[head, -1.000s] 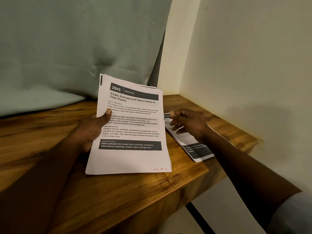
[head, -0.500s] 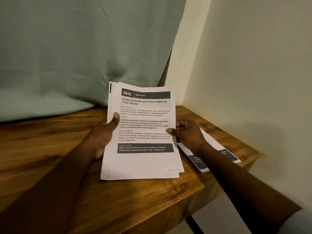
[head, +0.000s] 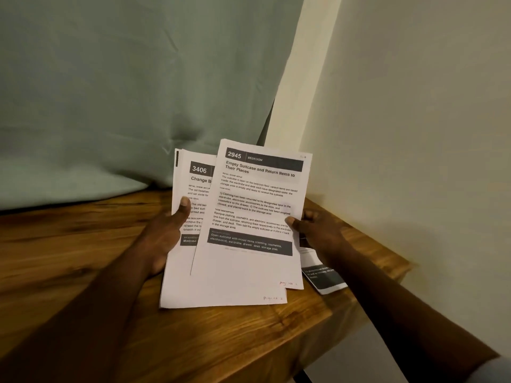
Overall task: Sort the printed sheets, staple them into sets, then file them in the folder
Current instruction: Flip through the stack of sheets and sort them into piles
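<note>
The left hand [head: 166, 239] grips a stack of printed sheets [head: 199, 288] from its 9 o'clock side, thumb laid flat on the front page and the fingers hidden behind the paper. That front page is headed "3406", with a title beginning "Change B"; the rest is covered. The right hand [head: 320, 236] pinches the top sheet [head: 257, 266] at its 3 o'clock edge, thumb on the print and curled fingers behind. This sheet is headed "2945 BEDROOM – Empty Suitcase and Return Items to Their Places". It is fanned off the stack toward 3 o'clock and tilted a little clockwise, overlapping the right part of the "3406" page. Both pages carry small handwritten marks at their 5 o'clock corners, too faint to read.

The papers stand tilted over the wooden counter [head: 83, 244]; whether their lower edges touch it cannot be told. At 4 o'clock from the stack, under the right wrist, a loose sheet [head: 323, 280] lies flat on the counter. A grey-green curtain [head: 124, 92] hangs at 12 o'clock, and a cream wall [head: 414, 134] at 3 o'clock.
</note>
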